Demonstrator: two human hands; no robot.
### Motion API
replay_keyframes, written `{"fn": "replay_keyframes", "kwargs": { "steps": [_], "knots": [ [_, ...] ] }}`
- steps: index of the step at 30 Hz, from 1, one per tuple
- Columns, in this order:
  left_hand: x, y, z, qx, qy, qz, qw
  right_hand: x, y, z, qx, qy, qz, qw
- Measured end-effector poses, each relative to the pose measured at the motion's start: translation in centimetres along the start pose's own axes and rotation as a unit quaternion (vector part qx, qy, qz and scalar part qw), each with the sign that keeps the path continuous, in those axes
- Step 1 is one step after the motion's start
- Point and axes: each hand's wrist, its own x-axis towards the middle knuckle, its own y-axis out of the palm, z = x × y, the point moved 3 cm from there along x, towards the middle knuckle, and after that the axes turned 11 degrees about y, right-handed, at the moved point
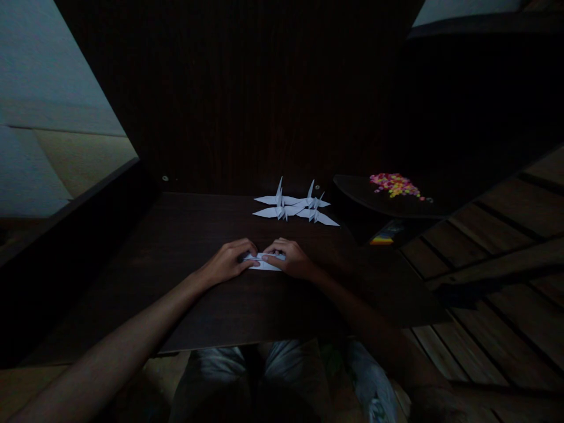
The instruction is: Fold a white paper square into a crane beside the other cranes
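A folded piece of white paper [265,265] lies on the dark wooden table, long side running left to right. My left hand [232,260] grips its left end, thumb on the near edge and fingers curled over the far side. At the right end my right hand [291,259] holds it, the thumb pressed on top and the fingers bent behind. Both thumbs are close together near the middle of the paper. Just beyond the hands stand several white origami cranes [282,210], bunched with their wings overlapping.
A dark upright panel rises behind the table [202,317]. On a curved shelf [352,187] at the right lies a pile of small pink and yellow pieces [396,185]. Below it is something with coloured stripes [382,239]. A low side board [83,235] borders the left.
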Motion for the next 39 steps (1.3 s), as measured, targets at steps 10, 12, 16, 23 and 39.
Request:
{"fn": "replay_keyframes", "kwargs": {
  "steps": [10,12,16,23,39],
  "knots": [
    [0.3,-0.1,-0.6,-0.009,0.019,0.027,0.999,0.4,0.3,-0.7,0.083,0.102,0.023,0.991],
    [0.3,0.0,-0.7,-0.005,0.02,0.034,0.999,0.3,0.4,-0.7,0.074,0.095,0.023,0.992],
    [0.3,0.0,-0.8,-0.002,0.019,0.039,0.999,0.2,0.4,-0.5,0.04,0.045,-0.004,0.998],
    [0.4,-0.1,-1.0,0.006,-0.021,0.013,1.0,-0.2,0.2,0.5,0.011,-0.037,-0.021,0.999],
    [0.6,-0.4,-0.6,-0.007,-0.01,0.002,1.0,-0.6,0.1,0.5,-0.024,-0.133,-0.026,0.991]
  ]
}}
